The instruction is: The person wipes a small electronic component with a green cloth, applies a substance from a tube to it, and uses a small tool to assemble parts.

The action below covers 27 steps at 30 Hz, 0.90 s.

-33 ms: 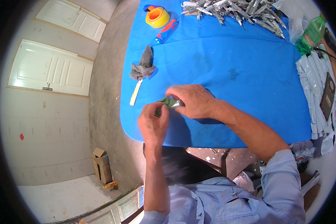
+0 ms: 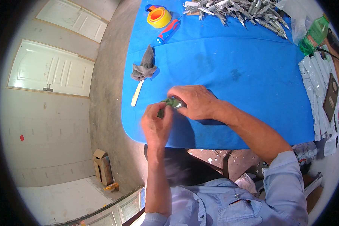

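Note:
Near the front left of the blue-covered table, my two hands meet. My left hand (image 2: pixel 156 123) is closed, pinching a small green cloth (image 2: pixel 172 102) between thumb and fingers. The cloth lies against a small shiny metal piece (image 2: pixel 178 105); its kind is too covered to tell. My right hand (image 2: pixel 196 101) is curled round the other end of that piece, fingers mostly hidden behind the knuckles. Beyond my left hand lies a grey cloth (image 2: pixel 144 67) wrapped round something, with a pale flat strip (image 2: pixel 137 94) sticking out toward me.
A yellow tape roll (image 2: pixel 159 17) and a red-and-blue tool handle (image 2: pixel 168 31) lie at the far left of the blue table cover (image 2: pixel 214 67). Several slim metal parts (image 2: pixel 239 11) are heaped at the far edge. White plastic bags (image 2: pixel 313 94) and a green bottle (image 2: pixel 315 35) line the right side.
My left hand has shifted slightly to the right, with the green cloth moving along the metal piece. My right hand stays in place.

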Each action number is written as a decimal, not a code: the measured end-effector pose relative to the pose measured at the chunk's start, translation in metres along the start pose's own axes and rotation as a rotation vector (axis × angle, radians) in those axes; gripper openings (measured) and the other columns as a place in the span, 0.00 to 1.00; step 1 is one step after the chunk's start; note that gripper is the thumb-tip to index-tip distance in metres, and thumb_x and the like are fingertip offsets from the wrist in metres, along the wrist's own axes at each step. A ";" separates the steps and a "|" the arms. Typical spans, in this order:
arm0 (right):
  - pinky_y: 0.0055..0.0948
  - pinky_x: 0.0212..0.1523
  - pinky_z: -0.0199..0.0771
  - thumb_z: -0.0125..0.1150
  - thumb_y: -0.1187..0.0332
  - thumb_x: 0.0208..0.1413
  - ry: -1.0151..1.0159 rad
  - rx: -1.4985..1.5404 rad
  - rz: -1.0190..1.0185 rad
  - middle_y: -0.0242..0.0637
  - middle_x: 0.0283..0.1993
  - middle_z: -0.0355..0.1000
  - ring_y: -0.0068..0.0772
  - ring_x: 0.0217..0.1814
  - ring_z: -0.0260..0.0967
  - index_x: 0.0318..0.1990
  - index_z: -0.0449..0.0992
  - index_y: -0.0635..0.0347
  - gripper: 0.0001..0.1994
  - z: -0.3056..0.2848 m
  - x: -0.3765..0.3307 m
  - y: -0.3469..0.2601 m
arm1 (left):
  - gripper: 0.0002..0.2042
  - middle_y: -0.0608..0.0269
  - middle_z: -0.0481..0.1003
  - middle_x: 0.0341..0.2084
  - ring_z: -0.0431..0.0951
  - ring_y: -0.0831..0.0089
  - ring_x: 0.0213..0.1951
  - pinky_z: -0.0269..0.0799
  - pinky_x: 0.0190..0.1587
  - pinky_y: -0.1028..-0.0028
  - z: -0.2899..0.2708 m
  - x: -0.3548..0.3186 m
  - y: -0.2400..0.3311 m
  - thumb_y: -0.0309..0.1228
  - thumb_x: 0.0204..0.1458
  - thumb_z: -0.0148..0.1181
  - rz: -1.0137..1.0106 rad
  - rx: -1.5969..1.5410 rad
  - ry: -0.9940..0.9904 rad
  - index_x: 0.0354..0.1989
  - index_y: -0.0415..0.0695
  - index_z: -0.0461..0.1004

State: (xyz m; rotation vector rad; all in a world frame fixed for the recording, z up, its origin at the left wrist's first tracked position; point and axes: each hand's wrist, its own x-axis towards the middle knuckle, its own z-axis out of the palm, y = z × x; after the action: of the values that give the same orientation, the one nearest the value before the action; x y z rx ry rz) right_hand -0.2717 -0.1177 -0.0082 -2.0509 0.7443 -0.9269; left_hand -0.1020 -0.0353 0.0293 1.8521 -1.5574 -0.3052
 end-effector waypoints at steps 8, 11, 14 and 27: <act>0.49 0.48 0.77 0.67 0.76 0.50 -0.005 0.000 -0.039 0.48 0.48 0.80 0.57 0.52 0.78 0.51 0.76 0.59 0.19 -0.001 -0.002 0.004 | 0.07 0.52 0.80 0.32 0.81 0.63 0.33 0.75 0.38 0.67 0.014 -0.003 0.021 0.25 0.55 0.69 0.117 -0.002 -0.030 0.39 0.36 0.83; 0.51 0.46 0.75 0.64 0.74 0.54 0.011 0.013 -0.061 0.48 0.45 0.79 0.58 0.51 0.77 0.49 0.74 0.58 0.15 0.000 -0.001 0.002 | 0.06 0.52 0.80 0.32 0.82 0.63 0.33 0.75 0.38 0.67 0.010 -0.002 0.011 0.25 0.55 0.68 0.121 -0.025 -0.025 0.39 0.36 0.83; 0.51 0.45 0.75 0.65 0.74 0.53 0.013 0.002 -0.060 0.47 0.45 0.79 0.57 0.50 0.77 0.50 0.74 0.58 0.16 -0.001 -0.001 0.002 | 0.06 0.51 0.81 0.32 0.82 0.63 0.33 0.76 0.38 0.68 0.003 0.000 0.004 0.25 0.55 0.68 0.101 0.023 -0.013 0.39 0.35 0.82; 0.52 0.45 0.75 0.67 0.74 0.52 0.003 0.011 -0.016 0.48 0.45 0.80 0.57 0.50 0.77 0.50 0.74 0.58 0.17 0.000 0.000 -0.001 | 0.07 0.52 0.82 0.34 0.83 0.64 0.34 0.76 0.38 0.66 0.001 -0.002 -0.002 0.27 0.56 0.69 0.102 0.053 0.039 0.39 0.36 0.83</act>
State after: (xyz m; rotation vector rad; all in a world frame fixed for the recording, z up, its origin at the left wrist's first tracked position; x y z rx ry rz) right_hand -0.2718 -0.1168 -0.0073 -2.0488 0.7234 -0.9419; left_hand -0.1017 -0.0334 0.0269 1.8010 -1.6404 -0.1816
